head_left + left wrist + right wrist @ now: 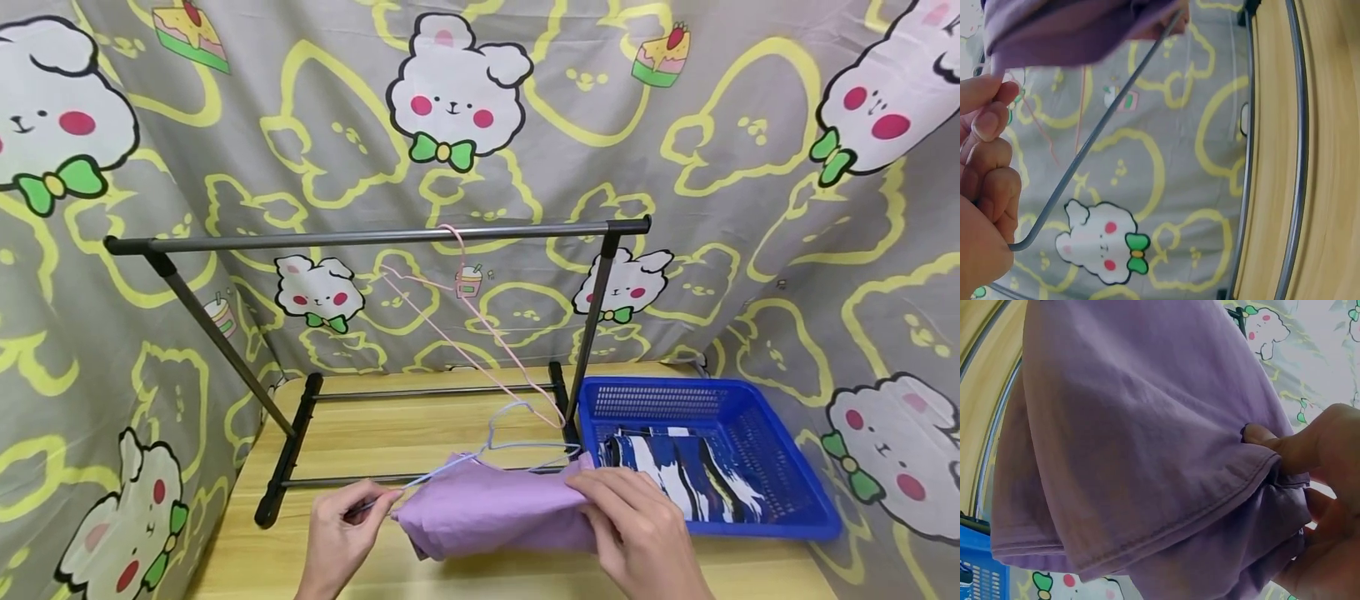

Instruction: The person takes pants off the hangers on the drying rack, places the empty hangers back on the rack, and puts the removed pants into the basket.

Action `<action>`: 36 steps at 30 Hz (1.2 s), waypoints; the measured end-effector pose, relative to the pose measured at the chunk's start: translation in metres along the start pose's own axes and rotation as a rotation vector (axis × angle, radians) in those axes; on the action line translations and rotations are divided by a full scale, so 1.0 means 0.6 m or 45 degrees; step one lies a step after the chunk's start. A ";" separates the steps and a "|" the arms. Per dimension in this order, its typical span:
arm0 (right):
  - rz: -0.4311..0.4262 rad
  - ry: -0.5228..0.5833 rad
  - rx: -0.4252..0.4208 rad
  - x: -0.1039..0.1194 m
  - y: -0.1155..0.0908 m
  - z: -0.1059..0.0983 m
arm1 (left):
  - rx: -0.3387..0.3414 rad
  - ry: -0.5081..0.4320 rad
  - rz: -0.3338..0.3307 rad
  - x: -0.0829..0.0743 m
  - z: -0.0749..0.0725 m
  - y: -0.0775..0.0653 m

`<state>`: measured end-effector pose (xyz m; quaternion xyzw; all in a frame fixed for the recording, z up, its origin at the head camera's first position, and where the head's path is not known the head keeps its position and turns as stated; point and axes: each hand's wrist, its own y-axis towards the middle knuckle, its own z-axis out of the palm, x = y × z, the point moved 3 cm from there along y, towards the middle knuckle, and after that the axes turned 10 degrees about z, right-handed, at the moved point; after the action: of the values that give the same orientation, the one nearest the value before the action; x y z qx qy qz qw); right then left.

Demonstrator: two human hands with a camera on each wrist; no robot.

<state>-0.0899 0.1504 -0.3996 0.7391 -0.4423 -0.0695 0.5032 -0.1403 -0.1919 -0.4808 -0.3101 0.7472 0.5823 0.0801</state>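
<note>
A light blue clothes hanger (491, 437) reaches into a purple garment (495, 508), held above the table. My left hand (348, 529) holds one end of the hanger. In the left wrist view the hanger's bar (1094, 134) runs past the curled fingers, and the thumb and forefinger pinch a corner of the purple cloth (1054, 44). On the other side my right hand (645, 525) grips the garment. The right wrist view shows the thumb on the outside of the stitched cloth (1147, 462), with the fingers partly hidden behind folds.
Behind the hands stands a garment rack with a metal top rail (322, 240). A pink hanger (495, 333) hangs from it. At the right a blue plastic basket (806, 500) contains a folded blue, white and black cloth (682, 475). A patterned curtain (600, 192) surrounds the wooden table (360, 425).
</note>
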 end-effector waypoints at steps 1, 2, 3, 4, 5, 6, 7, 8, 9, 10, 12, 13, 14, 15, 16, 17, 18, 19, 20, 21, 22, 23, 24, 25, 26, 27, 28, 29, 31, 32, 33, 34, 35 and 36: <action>-0.002 0.003 -0.004 -0.001 -0.001 0.000 | -0.002 0.019 -0.005 0.001 -0.006 -0.002; 0.000 0.006 -0.007 -0.003 -0.003 -0.001 | -0.006 0.038 -0.016 0.002 -0.011 -0.003; 0.003 0.004 -0.010 -0.005 -0.005 -0.002 | -0.009 0.053 -0.024 0.002 -0.016 -0.005; 0.007 0.002 -0.012 -0.007 -0.007 -0.003 | -0.011 0.074 -0.049 0.003 -0.021 -0.007; 0.013 -0.002 -0.010 -0.010 -0.010 -0.003 | -0.019 0.090 -0.073 0.003 -0.027 -0.009; 0.017 -0.005 -0.008 -0.012 -0.013 -0.004 | -0.029 0.102 -0.096 0.004 -0.032 -0.012; 0.019 -0.010 -0.007 -0.015 -0.016 -0.004 | -0.040 0.116 -0.121 0.004 -0.037 -0.015; 0.021 -0.015 -0.006 -0.018 -0.019 -0.004 | -0.050 0.129 -0.133 0.004 -0.042 -0.018; 0.024 -0.025 -0.006 -0.021 -0.023 -0.004 | -0.061 0.140 -0.137 0.003 -0.047 -0.021; 0.023 -0.030 -0.006 -0.024 -0.027 -0.004 | -0.073 0.151 -0.147 0.003 -0.052 -0.024; 0.022 -0.035 -0.004 -0.029 -0.033 -0.002 | -0.089 0.163 -0.152 0.005 -0.061 -0.030; 0.023 -0.037 -0.003 -0.032 -0.036 -0.001 | -0.094 0.171 -0.163 0.006 -0.065 -0.032; 0.024 -0.038 0.000 -0.034 -0.039 0.000 | -0.098 0.180 -0.170 0.008 -0.069 -0.034; 0.027 -0.041 0.004 -0.036 -0.041 0.000 | -0.105 0.195 -0.189 0.010 -0.074 -0.035; 0.027 -0.036 0.010 -0.038 -0.043 0.001 | -0.112 0.207 -0.208 0.012 -0.078 -0.037; 0.032 -0.033 0.020 -0.039 -0.045 0.002 | -0.117 0.223 -0.226 0.013 -0.082 -0.038; 0.038 -0.032 0.031 -0.041 -0.046 0.003 | -0.122 0.243 -0.238 0.014 -0.085 -0.039; 0.049 -0.035 0.046 -0.042 -0.048 0.003 | -0.123 0.269 -0.250 0.014 -0.089 -0.038; 0.058 -0.038 0.060 -0.043 -0.049 0.004 | -0.125 0.294 -0.253 0.014 -0.092 -0.037; 0.070 -0.042 0.076 -0.044 -0.051 0.004 | -0.127 0.317 -0.254 0.014 -0.095 -0.036; 0.079 -0.044 0.090 -0.045 -0.052 0.005 | -0.133 0.330 -0.248 0.013 -0.098 -0.034; 0.090 -0.047 0.104 -0.046 -0.054 0.005 | -0.138 0.353 -0.248 0.012 -0.101 -0.032; 0.099 -0.050 0.115 -0.047 -0.055 0.006 | -0.148 0.378 -0.249 0.012 -0.104 -0.030; 0.109 -0.052 0.127 -0.049 -0.057 0.007 | -0.161 0.405 -0.248 0.011 -0.107 -0.028; 0.116 -0.047 0.134 -0.050 -0.058 0.008 | -0.175 0.433 -0.254 0.011 -0.109 -0.026; 0.122 -0.046 0.139 -0.051 -0.060 0.009 | -0.189 0.463 -0.264 0.011 -0.111 -0.026; 0.127 -0.044 0.142 -0.052 -0.061 0.010 | -0.204 0.492 -0.275 0.010 -0.113 -0.025; 0.132 -0.042 0.145 -0.052 -0.063 0.011 | -0.218 0.530 -0.296 0.010 -0.114 -0.025; 0.137 -0.041 0.147 -0.054 -0.064 0.012 | -0.259 0.588 -0.326 0.010 -0.117 -0.024; 0.138 -0.040 0.145 -0.055 -0.065 0.013 | -0.281 0.616 -0.342 0.009 -0.118 -0.024; 0.138 -0.039 0.143 -0.055 -0.066 0.013 | -0.305 0.639 -0.359 0.008 -0.119 -0.023; 0.139 -0.037 0.143 -0.056 -0.067 0.014 | -0.330 0.659 -0.375 0.007 -0.121 -0.022; 0.141 -0.034 0.143 -0.057 -0.067 0.015 | -0.359 0.684 -0.391 0.006 -0.122 -0.021; 0.144 -0.032 0.142 -0.057 -0.068 0.016 | -0.384 0.700 -0.407 0.006 -0.123 -0.020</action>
<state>-0.0917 0.1730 -0.4487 0.7390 -0.4927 -0.0253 0.4587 -0.1186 -0.2626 -0.4695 -0.5767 0.5886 0.5608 -0.0806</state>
